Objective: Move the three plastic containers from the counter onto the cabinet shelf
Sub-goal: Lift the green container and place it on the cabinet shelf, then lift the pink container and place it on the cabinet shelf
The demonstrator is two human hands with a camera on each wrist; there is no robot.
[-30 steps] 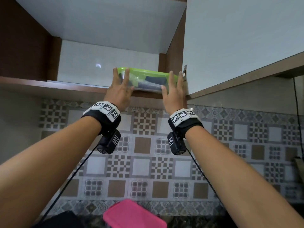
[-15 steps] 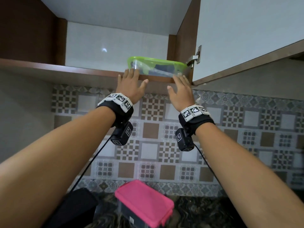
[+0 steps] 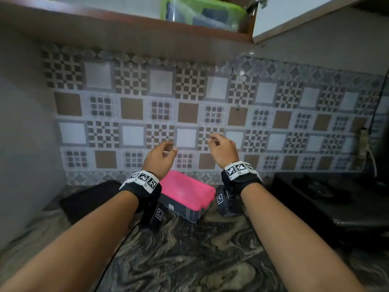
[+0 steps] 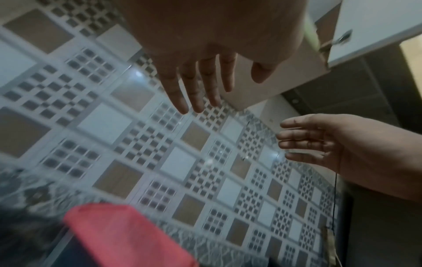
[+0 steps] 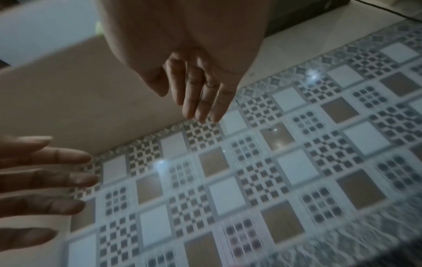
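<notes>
My left hand (image 3: 158, 158) and right hand (image 3: 221, 149) are hanging in the air in front of the tiled backsplash (image 3: 210, 114), both empty, touching nothing, fingers loose & slightly bent, a clear gap btwn them. In the head view the L thumb is sticking out toward 3 o'clock and the R fingertips are curling toward 9 o'clock. The wrist cams are showing the palm sides instead: L wrist view is giving me my own left fingers (image 4: 196, 86) spread and nearly straight, w/ the other hand coming in from 3 o'clock, fingers extended; R wrist view is showing the right fingers (image 5: 200, 94) close together and straight-ish, w/ the left hand's fingers entering at 9 o'clock. The green-lidded container (image 3: 202, 12) is sitting on the cabinet shelf (image 3: 105, 24) at 12 o'clock, just beside the cabinet door (image 3: 294, 15), seen only from the head cam. The pink-lidded container (image 3: 185, 190) is resting on the marbled counter (image 3: 189, 260) below and btwn my wrists; the L wrist cam is catching it as a blurred red-pink patch at 7 o'clock, the R wrist cam isn't showing it. A black container (image 3: 88, 199) is lying on the counter at 9 o'clock of the pink one, partly behind my L wrist.
</notes>
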